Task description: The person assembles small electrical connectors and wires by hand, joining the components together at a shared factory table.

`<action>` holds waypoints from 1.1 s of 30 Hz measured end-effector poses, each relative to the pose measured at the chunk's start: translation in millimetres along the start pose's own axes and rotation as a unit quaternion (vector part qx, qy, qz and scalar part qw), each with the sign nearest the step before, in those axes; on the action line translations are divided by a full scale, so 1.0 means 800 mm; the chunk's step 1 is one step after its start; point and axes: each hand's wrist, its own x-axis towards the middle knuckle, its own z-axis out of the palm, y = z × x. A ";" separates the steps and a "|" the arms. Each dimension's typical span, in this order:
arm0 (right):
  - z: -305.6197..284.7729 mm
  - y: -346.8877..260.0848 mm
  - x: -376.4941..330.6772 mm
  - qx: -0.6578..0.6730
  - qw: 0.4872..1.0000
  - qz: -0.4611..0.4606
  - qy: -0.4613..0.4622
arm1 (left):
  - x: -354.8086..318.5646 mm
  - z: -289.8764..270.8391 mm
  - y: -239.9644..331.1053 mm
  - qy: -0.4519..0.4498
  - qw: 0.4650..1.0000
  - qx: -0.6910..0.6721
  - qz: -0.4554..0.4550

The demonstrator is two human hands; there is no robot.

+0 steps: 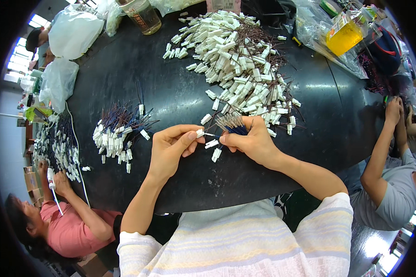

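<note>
The left hand (171, 147) pinched a white connector (200, 133), the right hand (259, 144) held bundled blue wires (237, 129), and keeping the metal tip (209, 134) between them straight seemed wise.

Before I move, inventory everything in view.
table: one, black, centre
big connector pile: one, white with brown wires, top centre
small connector pile: one, white with blue wires, left
far pile: one, white and blue, left edge
held connector: one, white, centre
wire bundle: one, blue with silvery tips, centre
loose connectors: two, white, below the held one
cup: one, clear, upper left
bottle: one, yellow, upper right
bags: several, whitish, along the top
cord: one, white, left
boxes: several, brown, lower left
co-workers: at least two, pink and grey tops, sides
edge clutter: uncountable, mixed, upper corners
shirt: one, pale striped, bottom
left hand: one, bare, pinching the held connector
right hand: one, bare, gripping the wire bundle
</note>
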 end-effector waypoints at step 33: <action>-0.006 -0.003 -0.005 0.025 0.998 -0.021 -0.054 | -0.010 0.024 -0.004 -0.019 0.998 0.042 0.033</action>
